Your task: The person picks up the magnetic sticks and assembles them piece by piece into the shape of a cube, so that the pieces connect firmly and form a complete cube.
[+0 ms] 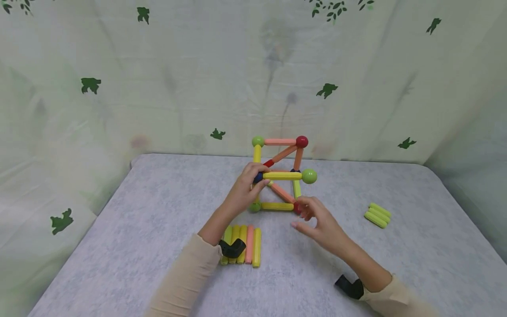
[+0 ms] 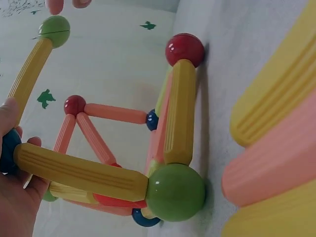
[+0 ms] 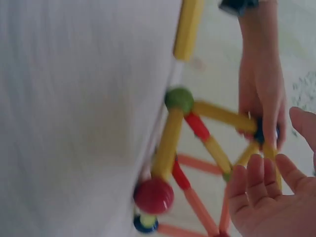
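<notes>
Head view: frame of rods and balls (image 1: 282,192) stands on the worktop (image 1: 166,193), ahead of the person, between and beyond the forearms. Left hand (image 1: 240,189): grip pinched on a blue ball (image 1: 259,177) of the frame. From that ball a yellow rod (image 1: 282,176) sticks out to the right, green ball (image 1: 309,176) on its end. Right hand (image 1: 321,222): grip released, holding nothing. Its fingers overlap a red ball (image 3: 154,196) at the frame's foot in head view — right wrist view shows the two apart. Row of five rods (image 1: 257,246), yellow, pink and green, lies on the near side of the frame, partly behind the left wrist's black band (image 1: 233,248). Light green rods (image 1: 378,215) lie side by side, well off to the right.
</notes>
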Tool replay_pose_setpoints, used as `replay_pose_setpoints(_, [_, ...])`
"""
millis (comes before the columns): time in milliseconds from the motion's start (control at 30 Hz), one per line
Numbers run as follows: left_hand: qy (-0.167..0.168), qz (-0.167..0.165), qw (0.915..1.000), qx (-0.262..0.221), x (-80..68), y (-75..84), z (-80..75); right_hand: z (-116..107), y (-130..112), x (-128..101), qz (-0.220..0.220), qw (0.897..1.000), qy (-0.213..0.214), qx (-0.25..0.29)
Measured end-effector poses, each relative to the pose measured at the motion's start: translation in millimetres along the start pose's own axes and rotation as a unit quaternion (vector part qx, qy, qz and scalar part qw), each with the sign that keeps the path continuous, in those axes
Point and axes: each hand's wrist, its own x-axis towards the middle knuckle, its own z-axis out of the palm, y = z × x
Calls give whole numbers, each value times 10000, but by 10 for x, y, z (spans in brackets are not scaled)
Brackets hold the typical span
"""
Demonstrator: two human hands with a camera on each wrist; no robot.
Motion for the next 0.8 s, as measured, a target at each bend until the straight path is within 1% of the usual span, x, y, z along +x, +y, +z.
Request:
replay_pose_setpoints(100, [3, 50, 10000, 49, -1, -4, -3, 178, -34, -31, 186, 9966, -762, 237])
replay_pose_setpoints(133, [0, 59, 10000, 56, -1, -6, -4, 233, -37, -33, 269, 9940, -1019, 300])
replay_pose_setpoints(200, [-6, 72, 9999, 70, -1, -10, -5, 343, -43, -31, 579, 9864, -1491, 369])
replay_pose_setpoints(267, [-8, 80, 9999, 72, 0, -11, -4, 445, -32, -28, 757, 9793, -1837, 384])
replay_pose_setpoints(333, [-5, 66, 9999, 90, 1, -12, -3, 541, -15, -26, 831, 9740, -2101, 191])
replay_pose_setpoints(433, [-1, 45, 9999, 92, 1, -14, 1, 660, 4, -22, 786, 9705, -2263, -281])
replay_pose_setpoints(567, [6, 13, 10000, 69, 2, -14, 4, 758, 5, -9, 621, 9687, -2224, -913])
replay_pose_setpoints(700, [9, -16, 10000, 67, 2, -7, 0, 796, -3, 1, 613, 9676, -2163, -1152])
replay_pose_setpoints(800, [13, 0, 10000, 84, 1, -4, 0, 782, -20, 2, 686, 9674, -2136, -1177])
